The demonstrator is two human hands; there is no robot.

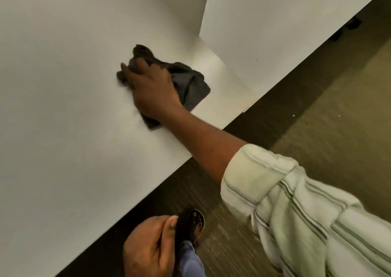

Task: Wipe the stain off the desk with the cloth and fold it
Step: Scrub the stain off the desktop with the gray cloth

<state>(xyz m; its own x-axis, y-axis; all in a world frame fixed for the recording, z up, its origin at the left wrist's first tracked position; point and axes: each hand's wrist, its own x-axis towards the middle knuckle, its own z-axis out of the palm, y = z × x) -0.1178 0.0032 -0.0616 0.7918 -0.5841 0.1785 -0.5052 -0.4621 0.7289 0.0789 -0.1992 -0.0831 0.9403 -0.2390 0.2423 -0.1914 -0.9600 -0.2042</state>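
A person's right hand (151,90) presses one crumpled dark grey cloth (188,82) flat against a white desk (63,107), fingers spread over the fabric rather than clenched around it, a little in from the desk's near edge and just short of the white upright partition (275,33) at its far right. The left hand (148,249) hangs off the desk below its near edge, loosely curled and holding nothing. One sandalled foot (193,223) stands on the dark carpet (317,107). The rolled sleeve (296,202) is pale with grey stripes. No stain or writing can be made out.
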